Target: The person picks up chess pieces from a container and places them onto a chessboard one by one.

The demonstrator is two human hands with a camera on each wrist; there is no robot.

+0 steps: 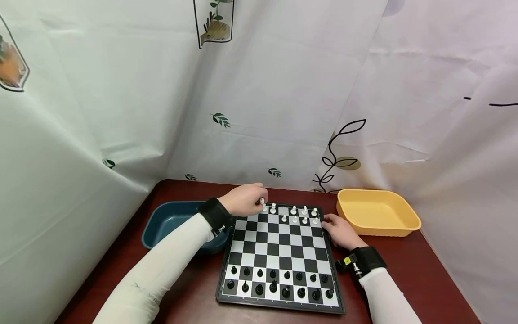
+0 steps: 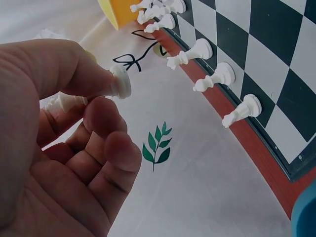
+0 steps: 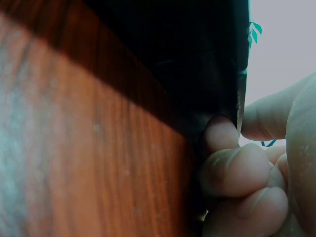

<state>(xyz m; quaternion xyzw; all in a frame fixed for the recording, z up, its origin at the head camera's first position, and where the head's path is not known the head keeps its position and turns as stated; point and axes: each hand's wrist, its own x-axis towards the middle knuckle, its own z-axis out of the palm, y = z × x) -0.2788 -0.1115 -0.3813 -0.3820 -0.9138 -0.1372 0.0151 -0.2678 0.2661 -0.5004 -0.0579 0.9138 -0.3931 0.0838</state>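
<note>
While the right hand [image 1: 339, 231] grips the chessboard [image 1: 279, 252] edge, the left hand [image 1: 244, 199] pinches a small white pawn [image 2: 120, 82] — glossy, round-based.

Head view overlooks the chessboard [image 1: 279, 256]; wrist views crowd its edges.

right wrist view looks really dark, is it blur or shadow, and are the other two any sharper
Right wrist view: shadow and blur both; the chessboard edge is black, the fingers and table soft. Left wrist view: bright, the pinched white chess piece sharp. Head view: evenly lit, edges bowed by the wide lens.
</note>
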